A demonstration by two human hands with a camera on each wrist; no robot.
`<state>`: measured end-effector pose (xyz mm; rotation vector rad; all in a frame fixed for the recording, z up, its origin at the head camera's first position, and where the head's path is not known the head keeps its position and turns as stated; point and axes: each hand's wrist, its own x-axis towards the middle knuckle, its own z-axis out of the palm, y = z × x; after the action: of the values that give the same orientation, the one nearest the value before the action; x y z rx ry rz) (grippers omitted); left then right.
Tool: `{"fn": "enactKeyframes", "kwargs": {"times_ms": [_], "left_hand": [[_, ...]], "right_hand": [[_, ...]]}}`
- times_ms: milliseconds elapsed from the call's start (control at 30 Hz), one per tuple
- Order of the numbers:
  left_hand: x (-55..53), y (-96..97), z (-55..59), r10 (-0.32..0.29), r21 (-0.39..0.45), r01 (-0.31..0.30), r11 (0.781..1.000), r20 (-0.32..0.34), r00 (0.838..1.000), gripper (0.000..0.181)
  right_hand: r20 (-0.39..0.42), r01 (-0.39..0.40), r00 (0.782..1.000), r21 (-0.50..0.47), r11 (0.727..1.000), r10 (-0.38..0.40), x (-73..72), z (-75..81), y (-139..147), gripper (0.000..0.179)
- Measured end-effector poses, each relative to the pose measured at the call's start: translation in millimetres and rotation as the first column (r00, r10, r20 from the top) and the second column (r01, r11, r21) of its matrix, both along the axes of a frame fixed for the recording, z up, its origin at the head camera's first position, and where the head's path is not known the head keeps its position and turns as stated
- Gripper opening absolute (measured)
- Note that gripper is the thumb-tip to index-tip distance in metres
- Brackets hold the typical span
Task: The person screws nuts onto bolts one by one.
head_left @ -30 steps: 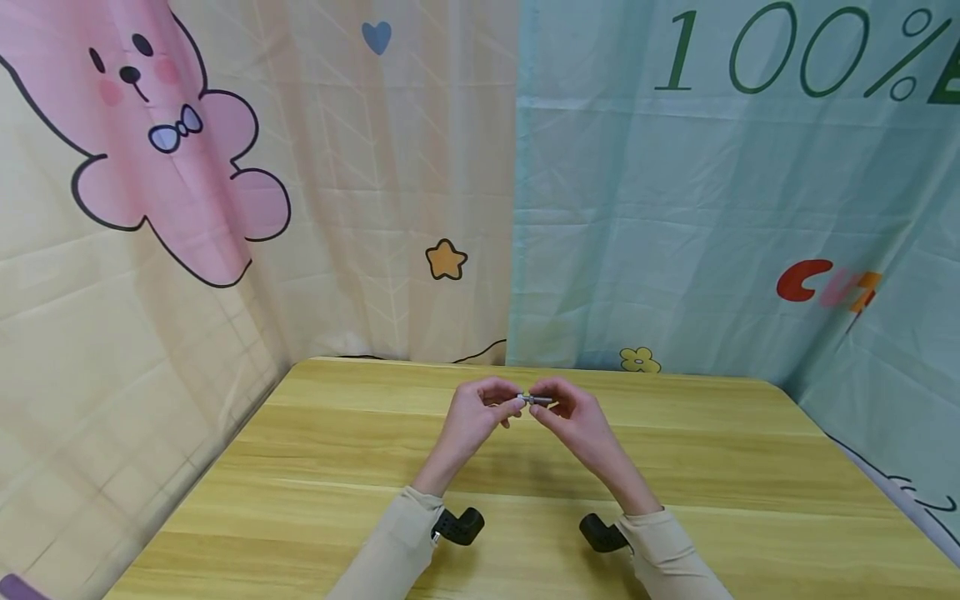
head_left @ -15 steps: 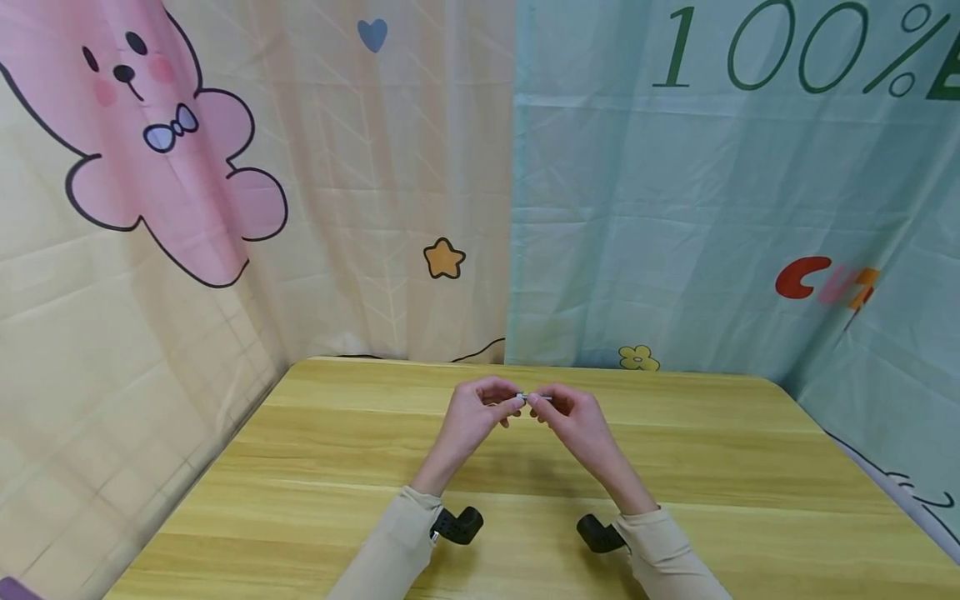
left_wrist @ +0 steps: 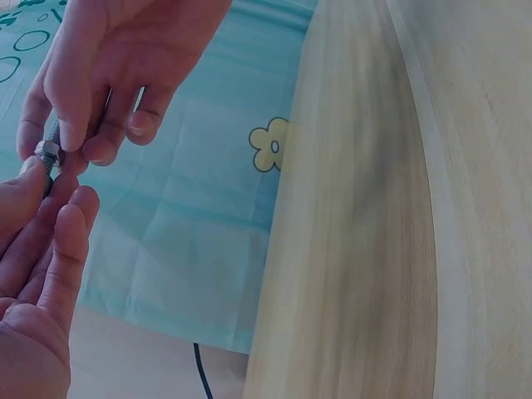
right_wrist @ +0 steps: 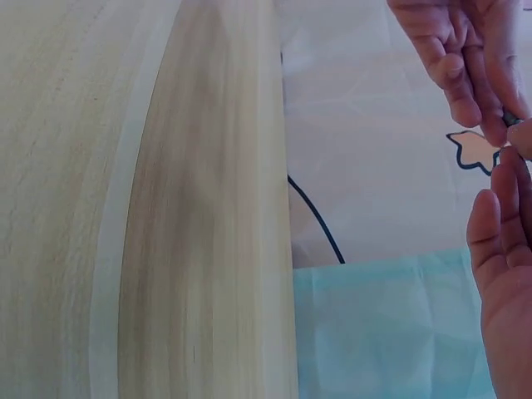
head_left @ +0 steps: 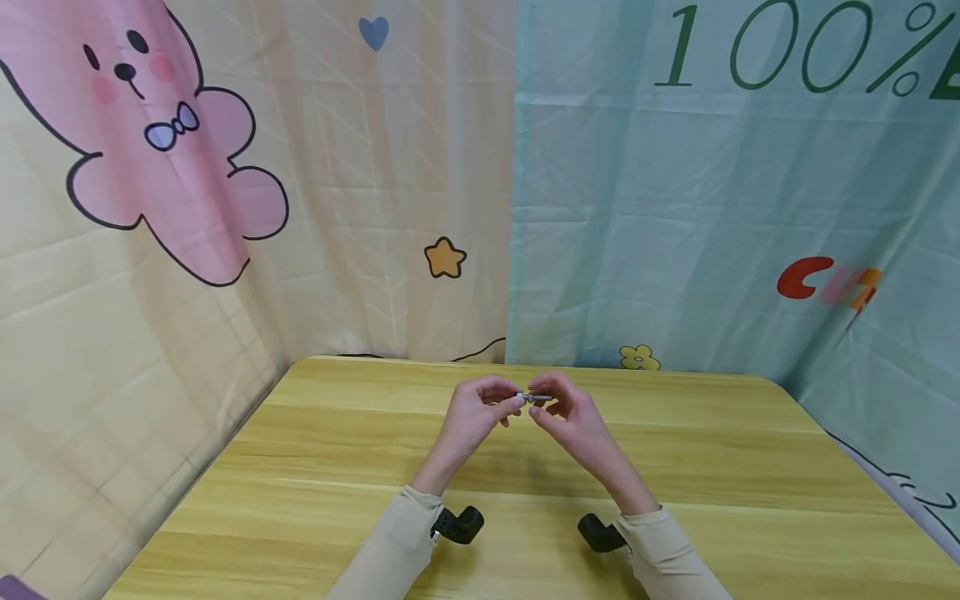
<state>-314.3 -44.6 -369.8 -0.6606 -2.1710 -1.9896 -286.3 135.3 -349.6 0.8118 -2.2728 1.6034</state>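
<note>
My left hand [head_left: 474, 412] pinches one end of a small metal bolt [head_left: 542, 398] between thumb and fingers, over the table. The bolt lies roughly level, its threaded shank pointing toward my right hand [head_left: 573, 417]. A hex nut [left_wrist: 48, 152] sits on the shank, just beyond the left fingertips in the left wrist view. My right thumb and index finger stand apart on either side of the shank, with a gap showing in the head view. Most of the bolt [right_wrist: 510, 119] is hidden by fingers in the right wrist view.
Beneath both hands spreads a wood-grain table [head_left: 337, 483]. Patterned curtains [head_left: 637, 208] hang behind its far edge and along the sides. Black wrist devices [head_left: 459, 525] are worn at both sleeves. A purple object [head_left: 18, 588] shows at the lower left corner.
Half a second ago my right thumb and index finger were closed around the shank; now they have spread apart. The left hand has kept its hold, and the bolt stays in place.
</note>
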Motion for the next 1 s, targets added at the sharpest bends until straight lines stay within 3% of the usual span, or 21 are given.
{"fn": "enactKeyframes", "kwargs": {"times_ms": [233,300,533,800,1000], "left_hand": [[23.4,-0.6,24.3,-0.007,-0.008,0.006,1.0,-0.027,1.0,0.011],[23.4,-1.1,24.9,-0.003,-0.005,0.003,1.0,-0.027,1.0,0.011],[-0.6,-1.7,1.2,0.004,-0.004,-0.004,1.0,-0.015,1.0,0.012],[-1.0,-2.3,-3.3,0.012,-0.015,-0.013,1.0,-0.027,1.0,0.013],[-2.4,-1.8,-2.9,0.017,-0.012,-0.017,1.0,-0.013,1.0,0.011]], "right_hand": [[-0.007,0.02,1.0,0.007,1.0,-0.02,-1.0,-1.6,0.6,0.016],[0.008,0.028,1.0,0.01,1.0,-0.028,-0.6,-1.0,0.4,0.017],[0.073,0.039,0.996,0.021,0.999,-0.041,0.4,-0.4,0.8,0.017],[0.095,0.116,0.988,0.081,0.99,-0.124,5.0,4.0,-1.6,0.02],[0.098,0.141,0.985,0.033,0.989,-0.144,5.6,5.0,-1.6,0.019]]}}
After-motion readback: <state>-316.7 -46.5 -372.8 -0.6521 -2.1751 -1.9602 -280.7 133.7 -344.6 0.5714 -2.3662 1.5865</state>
